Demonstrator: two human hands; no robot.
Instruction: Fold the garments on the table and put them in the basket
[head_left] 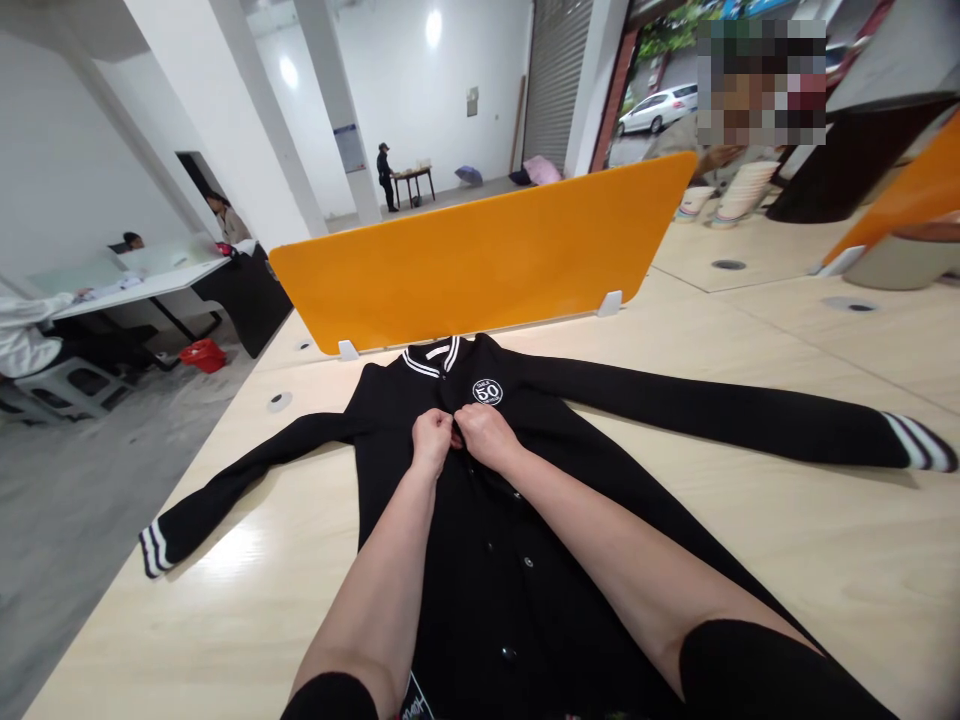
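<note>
A black jacket (465, 560) with white stripes at its collar and cuffs lies face up on the table (825, 540), its sleeves spread to both sides. A round white badge (488, 391) with the number 50 sits on its chest. My left hand (433, 440) and my right hand (486, 432) are side by side on the front opening below the collar, both closed on the jacket's front edges. Whatever snap is between the fingers is hidden. Lower down the placket, several snap buttons (528, 562) show, and the front panels lie partly apart there.
An orange divider (480, 255) stands along the table's far edge, just beyond the collar. Stacked paper cups (742, 195) and a blurred person are at the far right. More people sit at a white desk (142, 285) on the left, near a red basket (202, 355).
</note>
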